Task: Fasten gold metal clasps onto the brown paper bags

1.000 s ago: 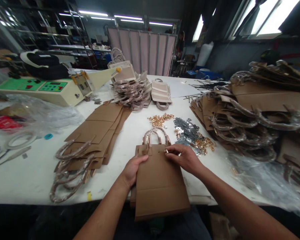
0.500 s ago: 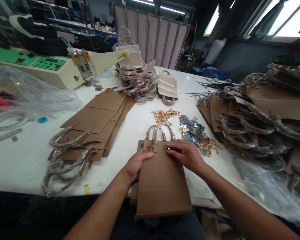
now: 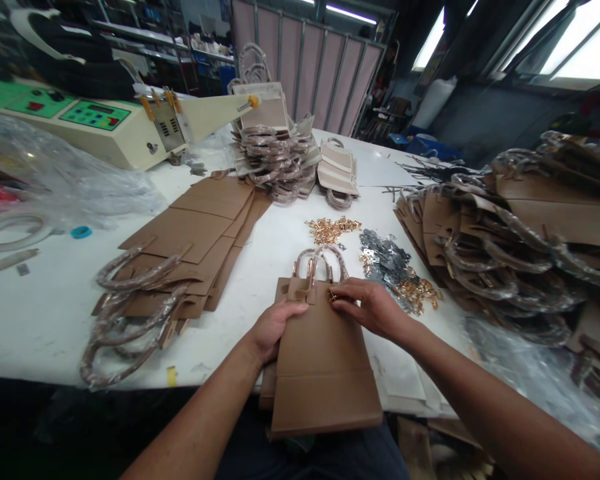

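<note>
At the front edge of the table [image 3: 230, 353], brown bag [image 3: 325, 360] lies with its bottom end out past the edge over my lap, handles [image 3: 324, 249] pointing away from me. Left hand [image 3: 274, 327] is closed on the bag's left edge, thumb on top near the handle tab; fingers underneath are hidden. Right hand [image 3: 373, 307] pinches a small gold clip [image 3: 333, 296] at the bag's upper right, just beside the handle foot. (My own fingertips cover most of it, so can't tell if it's seated or only resting there.)

Beyond: one gold pile [image 3: 333, 231] past the handles, grey plates [image 3: 384, 257] right of that, second gold pile [image 3: 418, 295] up against the plates. Stacked bags [image 3: 180, 233] to the left, bigger heap [image 3: 540, 193] to the right, plastic sheet [image 3: 535, 380] in front of the heap.

Risks, my judgement:
- Clip drops or twists. Cause: tiny, slick-looking part, fingertip grip only, poor sight of it.
- Bag slides or tips. Cause: left hand is the main hold I can see, and the bottom overhangs.
- Scuffed face. Cause: metal edge dragged sideways under pressure.
- Mixed or scattered parts. Cause: gold and grey touch, and my right wrist is near both.
</note>
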The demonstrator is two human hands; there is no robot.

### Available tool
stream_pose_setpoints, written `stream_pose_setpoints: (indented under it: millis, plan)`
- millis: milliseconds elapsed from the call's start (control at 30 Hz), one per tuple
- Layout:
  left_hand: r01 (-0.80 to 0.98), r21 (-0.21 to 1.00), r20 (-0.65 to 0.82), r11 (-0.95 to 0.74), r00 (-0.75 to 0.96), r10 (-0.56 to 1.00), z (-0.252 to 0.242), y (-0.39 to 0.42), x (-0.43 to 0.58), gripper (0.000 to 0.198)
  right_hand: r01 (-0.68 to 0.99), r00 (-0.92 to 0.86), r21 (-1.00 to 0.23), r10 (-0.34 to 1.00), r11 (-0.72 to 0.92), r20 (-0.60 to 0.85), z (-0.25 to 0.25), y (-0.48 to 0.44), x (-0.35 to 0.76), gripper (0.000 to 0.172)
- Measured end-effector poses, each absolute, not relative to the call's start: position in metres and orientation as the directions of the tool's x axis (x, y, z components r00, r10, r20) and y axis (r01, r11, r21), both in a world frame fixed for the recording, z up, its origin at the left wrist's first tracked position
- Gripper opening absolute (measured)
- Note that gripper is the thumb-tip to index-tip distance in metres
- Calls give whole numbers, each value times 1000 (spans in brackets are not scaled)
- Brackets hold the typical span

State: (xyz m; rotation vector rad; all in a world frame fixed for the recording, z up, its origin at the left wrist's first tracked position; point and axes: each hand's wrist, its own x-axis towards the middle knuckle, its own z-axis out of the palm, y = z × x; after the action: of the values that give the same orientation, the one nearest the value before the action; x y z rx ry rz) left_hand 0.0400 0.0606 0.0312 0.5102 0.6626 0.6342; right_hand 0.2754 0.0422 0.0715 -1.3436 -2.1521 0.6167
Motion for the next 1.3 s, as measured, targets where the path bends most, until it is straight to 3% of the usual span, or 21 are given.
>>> stream_pose_setpoints:
  millis: [167,400,700,933,1167,1300]
  plan:
    - [-386,615,-401,688,598,694,31,60,40,45,668,-325,-638,921,384,215,66,40,276,31]
    - [-390,610,-395,690,605,691,29,61,40,41,646,-341,-667,922,371,182,70,44,272,22]
    - [-391,617,-414,683,577,704,29,61,41,43,722,-346,-571,918,392,192,62,44,272,22]
    - [-381,631,-410,676,576,708,28,60,41,40,709,-384,-577,908,406,167,62,41,272,20]
    - [-371,649,-412,664,563,717,29,60,41,42,826,-252,-457,941,330,225,55,32,259,17]
    - [-361,662,-415,657,553,722,28,60,41,44,828,-201,-480,953,289,226,55,33,258,13]
